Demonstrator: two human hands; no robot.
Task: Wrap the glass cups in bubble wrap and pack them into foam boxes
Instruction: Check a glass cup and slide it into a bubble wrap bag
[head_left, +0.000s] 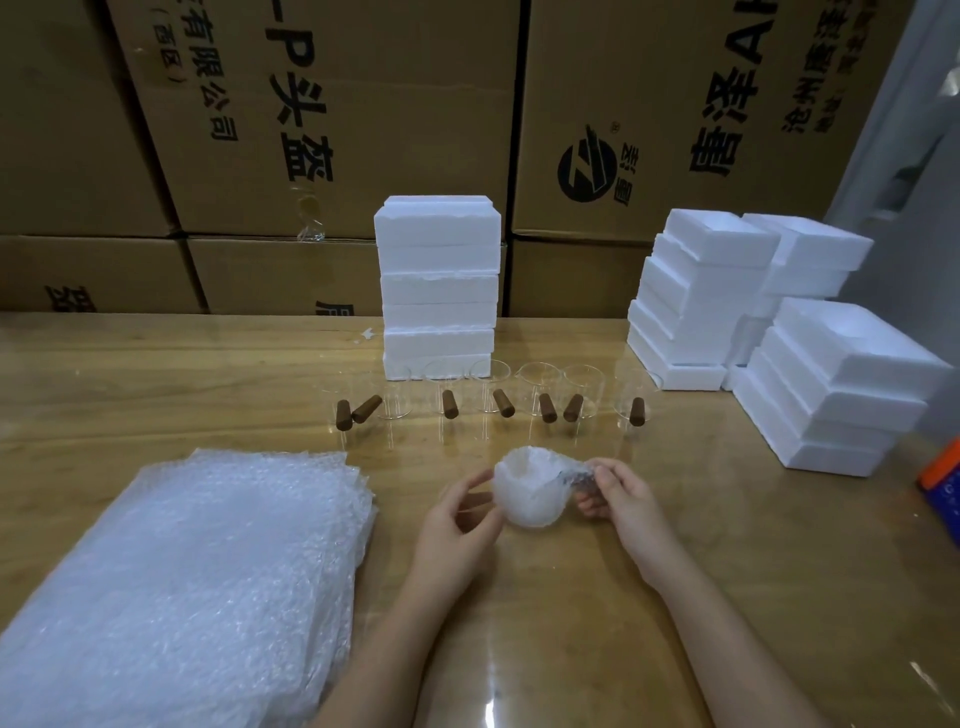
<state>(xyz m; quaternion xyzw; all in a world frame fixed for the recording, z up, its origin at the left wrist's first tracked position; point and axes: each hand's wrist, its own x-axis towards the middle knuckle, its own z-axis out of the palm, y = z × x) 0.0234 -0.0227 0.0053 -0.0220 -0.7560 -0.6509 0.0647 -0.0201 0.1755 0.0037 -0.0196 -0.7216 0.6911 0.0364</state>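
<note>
In the lower middle of the frame, both hands held a wrapped cup just above the table. It was a glass cup bundled in bubble wrap, its open mouth facing up and away. The left hand curled its fingers against the bundle's left side. The right hand pinched the bunched wrap on its right side, where something dark showed through.

A thick stack of bubble wrap sheets lay at lower left. Across the middle of the frame stood a row of bare glass cups with brown handles. Just behind them rose a stack of foam boxes, and more foam boxes were piled at right. Cardboard cartons filled the top of the frame. An orange and blue object sat at the right edge.
</note>
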